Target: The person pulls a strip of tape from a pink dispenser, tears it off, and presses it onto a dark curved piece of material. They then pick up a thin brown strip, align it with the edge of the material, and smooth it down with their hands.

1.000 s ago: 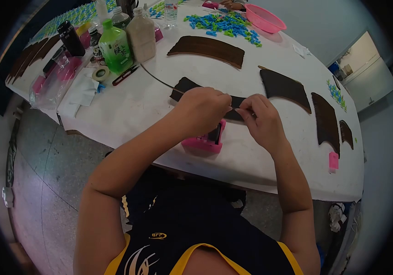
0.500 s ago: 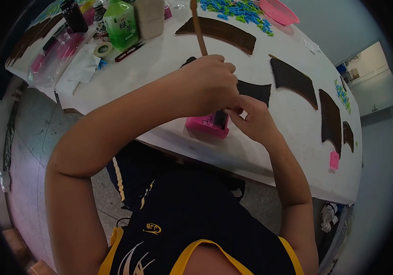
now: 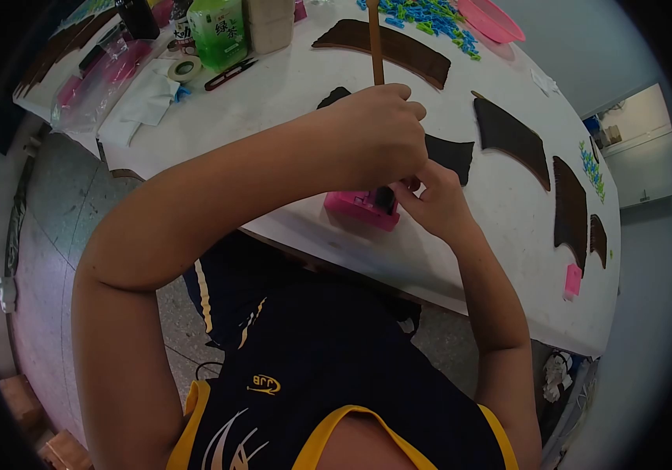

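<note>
My left hand (image 3: 383, 129) is closed, with a long brown stick (image 3: 376, 47) rising from its fingers. Its lower end is hidden by the hand. Beside and below it, my right hand (image 3: 436, 200) has thumb and fingers pinched together; what they hold, if anything, is hidden. The right fingertips are close to a dark rounded piece (image 3: 385, 197) on a small pink plastic holder (image 3: 361, 211) near the table's front edge. Behind my hands lies a black sheet-like piece (image 3: 452, 157), partly covered by them.
Dark curved pieces (image 3: 383, 51) lie across the white table (image 3: 273, 86). Blue and green clips (image 3: 430, 23) and a pink basin (image 3: 492, 19) are at the back. A green bottle (image 3: 218, 35), a tape roll (image 3: 185, 69) and a red-black cutter (image 3: 230, 74) stand or lie back left.
The brown stick is more upright. The whole view has shifted slightly, with table items appearing a little lower on the left and farther right. Both hands stay close together by the pink holder.
</note>
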`<control>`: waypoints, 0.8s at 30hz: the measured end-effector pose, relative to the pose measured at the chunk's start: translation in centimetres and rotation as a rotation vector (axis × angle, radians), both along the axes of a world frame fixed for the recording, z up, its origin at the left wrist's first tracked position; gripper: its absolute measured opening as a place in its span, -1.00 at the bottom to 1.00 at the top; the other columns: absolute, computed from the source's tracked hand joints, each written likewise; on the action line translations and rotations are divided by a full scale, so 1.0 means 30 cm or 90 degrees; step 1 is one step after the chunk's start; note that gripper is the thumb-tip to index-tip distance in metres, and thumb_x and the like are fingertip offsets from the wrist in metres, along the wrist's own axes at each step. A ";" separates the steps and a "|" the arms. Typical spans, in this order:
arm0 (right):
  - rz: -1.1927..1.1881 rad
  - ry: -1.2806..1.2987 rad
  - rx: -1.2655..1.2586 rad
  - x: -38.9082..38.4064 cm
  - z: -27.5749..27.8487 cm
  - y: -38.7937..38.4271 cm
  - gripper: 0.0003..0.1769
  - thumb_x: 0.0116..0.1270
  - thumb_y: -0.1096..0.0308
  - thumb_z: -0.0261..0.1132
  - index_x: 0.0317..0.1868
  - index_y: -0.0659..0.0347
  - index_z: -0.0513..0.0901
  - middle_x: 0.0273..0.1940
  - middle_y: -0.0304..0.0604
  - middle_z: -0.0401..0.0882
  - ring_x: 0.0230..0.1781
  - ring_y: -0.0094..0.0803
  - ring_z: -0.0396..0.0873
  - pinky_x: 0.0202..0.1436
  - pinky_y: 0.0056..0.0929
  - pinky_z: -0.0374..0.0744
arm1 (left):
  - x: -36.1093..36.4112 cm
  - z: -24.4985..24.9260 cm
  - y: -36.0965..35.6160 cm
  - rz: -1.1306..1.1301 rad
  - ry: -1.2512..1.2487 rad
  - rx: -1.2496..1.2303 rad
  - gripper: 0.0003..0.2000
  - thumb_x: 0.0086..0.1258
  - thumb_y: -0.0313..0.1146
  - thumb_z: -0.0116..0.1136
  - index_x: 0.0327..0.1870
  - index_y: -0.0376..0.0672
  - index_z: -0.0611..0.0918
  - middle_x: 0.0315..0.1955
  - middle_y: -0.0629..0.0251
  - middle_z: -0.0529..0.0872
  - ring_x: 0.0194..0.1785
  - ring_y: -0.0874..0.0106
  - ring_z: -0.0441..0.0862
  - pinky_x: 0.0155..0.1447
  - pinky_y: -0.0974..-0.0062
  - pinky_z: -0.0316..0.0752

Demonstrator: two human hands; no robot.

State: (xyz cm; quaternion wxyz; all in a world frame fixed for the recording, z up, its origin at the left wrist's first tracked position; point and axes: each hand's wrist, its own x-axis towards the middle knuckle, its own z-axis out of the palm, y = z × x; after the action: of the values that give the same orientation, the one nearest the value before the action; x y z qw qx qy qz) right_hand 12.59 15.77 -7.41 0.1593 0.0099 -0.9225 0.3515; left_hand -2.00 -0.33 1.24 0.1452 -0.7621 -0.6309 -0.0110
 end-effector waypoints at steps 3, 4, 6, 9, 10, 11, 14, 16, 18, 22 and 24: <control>0.007 0.013 0.008 -0.004 -0.002 -0.003 -0.86 0.32 0.53 0.48 -0.14 0.27 0.71 -0.33 -0.14 0.68 -0.41 -0.37 0.66 -0.26 -0.42 0.66 | -0.002 -0.003 -0.002 0.001 -0.011 0.005 -0.87 0.34 -0.33 0.36 -0.47 0.04 0.77 -0.46 0.45 0.76 -0.07 0.43 0.67 0.13 0.41 0.49; 0.007 0.012 0.007 -0.004 -0.005 -0.002 -0.86 0.32 0.53 0.48 -0.14 0.27 0.71 -0.33 -0.14 0.68 -0.41 -0.37 0.66 -0.26 -0.42 0.66 | -0.003 -0.005 -0.003 0.005 -0.016 0.004 -0.87 0.33 -0.34 0.36 -0.47 0.04 0.78 -0.46 0.45 0.76 -0.07 0.43 0.67 0.13 0.41 0.49; 0.005 0.013 0.017 -0.003 -0.010 0.001 -0.84 0.32 0.53 0.48 -0.11 0.25 0.71 -0.32 -0.15 0.69 -0.41 -0.38 0.65 -0.27 -0.41 0.66 | -0.006 -0.012 -0.007 0.002 -0.034 0.012 -0.89 0.33 -0.33 0.36 -0.45 0.04 0.79 -0.46 0.44 0.75 -0.08 0.43 0.67 0.12 0.41 0.50; -0.004 0.002 0.018 0.002 -0.007 0.005 -0.82 0.32 0.53 0.48 -0.09 0.22 0.72 -0.32 -0.15 0.69 -0.40 -0.39 0.65 -0.27 -0.41 0.66 | -0.013 -0.031 -0.017 -0.001 -0.069 0.027 -0.93 0.31 -0.36 0.36 -0.41 0.02 0.80 -0.45 0.42 0.74 -0.11 0.40 0.68 0.11 0.38 0.51; -0.006 0.001 0.016 0.005 -0.004 0.004 -0.82 0.32 0.53 0.48 -0.09 0.22 0.72 -0.32 -0.15 0.69 -0.40 -0.39 0.65 -0.27 -0.41 0.66 | -0.018 -0.041 -0.021 -0.001 -0.084 0.036 -0.94 0.29 -0.38 0.36 -0.39 0.01 0.81 -0.45 0.40 0.74 -0.13 0.38 0.68 0.11 0.36 0.52; 0.000 0.009 0.017 0.008 0.000 0.004 -0.81 0.32 0.53 0.47 -0.07 0.22 0.72 -0.31 -0.16 0.70 -0.39 -0.39 0.65 -0.27 -0.41 0.66 | -0.026 -0.054 -0.027 -0.004 -0.086 0.035 -0.94 0.29 -0.38 0.36 -0.39 0.01 0.81 -0.45 0.40 0.74 -0.13 0.38 0.68 0.11 0.36 0.52; 0.005 0.022 0.027 0.021 -0.009 0.016 -0.79 0.31 0.57 0.47 -0.06 0.22 0.73 -0.28 -0.19 0.70 -0.37 -0.45 0.66 -0.28 -0.46 0.65 | -0.047 -0.107 -0.047 -0.004 -0.109 0.058 -0.94 0.23 -0.45 0.34 -0.36 -0.04 0.81 -0.44 0.37 0.72 -0.16 0.34 0.68 0.06 0.32 0.56; 0.004 0.028 0.036 0.031 -0.015 0.028 -0.79 0.31 0.60 0.46 -0.06 0.24 0.74 -0.26 -0.21 0.71 -0.35 -0.51 0.66 -0.30 -0.51 0.63 | -0.053 -0.145 -0.063 0.000 -0.165 0.094 -0.89 0.17 -0.49 0.34 -0.33 -0.06 0.81 -0.41 0.36 0.71 -0.16 0.33 0.67 0.00 0.32 0.59; 0.018 0.024 0.076 0.041 -0.017 0.038 -0.77 0.31 0.60 0.46 -0.04 0.23 0.77 -0.21 -0.19 0.73 -0.33 -0.45 0.70 -0.28 -0.48 0.67 | -0.060 -0.197 -0.071 0.001 -0.169 0.104 -0.88 0.15 -0.49 0.35 -0.30 -0.07 0.81 -0.39 0.36 0.71 -0.17 0.32 0.67 -0.04 0.33 0.60; 0.030 0.027 0.096 0.062 -0.006 0.050 -0.77 0.30 0.61 0.44 -0.05 0.24 0.78 -0.18 -0.16 0.74 -0.29 -0.40 0.71 -0.24 -0.45 0.70 | -0.055 -0.286 -0.065 -0.017 -0.203 0.167 -0.83 0.11 -0.47 0.38 -0.25 -0.09 0.79 -0.36 0.37 0.71 -0.19 0.30 0.65 -0.09 0.34 0.61; 0.043 0.005 0.123 0.076 0.001 0.062 -0.75 0.28 0.63 0.42 -0.05 0.23 0.80 -0.16 -0.15 0.74 -0.25 -0.36 0.71 -0.21 -0.42 0.72 | -0.045 -0.313 -0.057 -0.032 -0.229 0.180 -0.83 0.10 -0.46 0.39 -0.25 -0.09 0.78 -0.35 0.37 0.71 -0.19 0.30 0.65 -0.10 0.34 0.61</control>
State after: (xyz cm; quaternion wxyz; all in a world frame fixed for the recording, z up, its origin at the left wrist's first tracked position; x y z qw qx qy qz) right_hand 14.86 17.63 -7.39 0.1496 0.0577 -0.9506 0.2657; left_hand -3.36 -2.03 -8.14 0.1358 -0.7355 -0.6195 -0.2385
